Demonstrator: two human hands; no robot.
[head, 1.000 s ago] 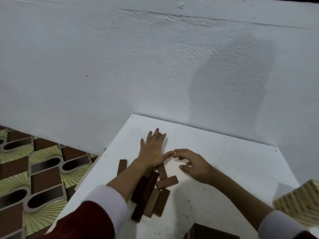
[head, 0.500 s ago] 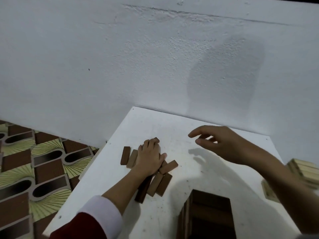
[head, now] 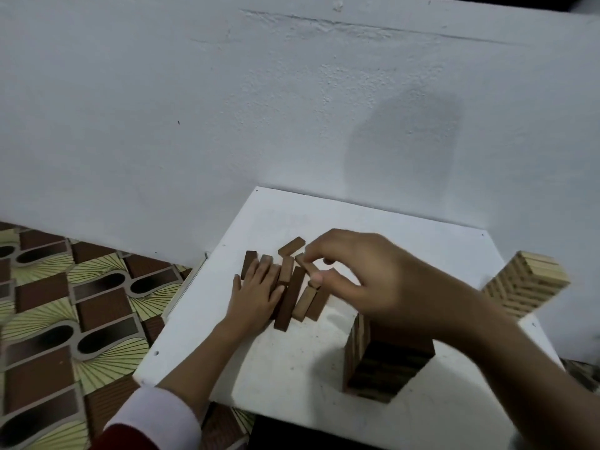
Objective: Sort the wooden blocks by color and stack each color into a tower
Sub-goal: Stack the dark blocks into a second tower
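The left hand (head: 256, 295) is lying flat, fingers spread, pressing on a loose cluster of brown blocks (head: 292, 287) on the white worktop (head: 292, 362). The right hand (head: 367, 277) is pinching one small brown block (head: 306, 262) between thumb and fingertips above that cluster. A dark tower (head: 383, 362) is standing near, a pale tower (head: 526, 284) farther right

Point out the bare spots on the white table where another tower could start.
Free: the table front strip between the left hand and the dark tower, and the far edge by the wall, behind the loose brown blocks. Crowded: the middle, where both hands work the blocks, with the right hand over them, and the right side by the pale tower.
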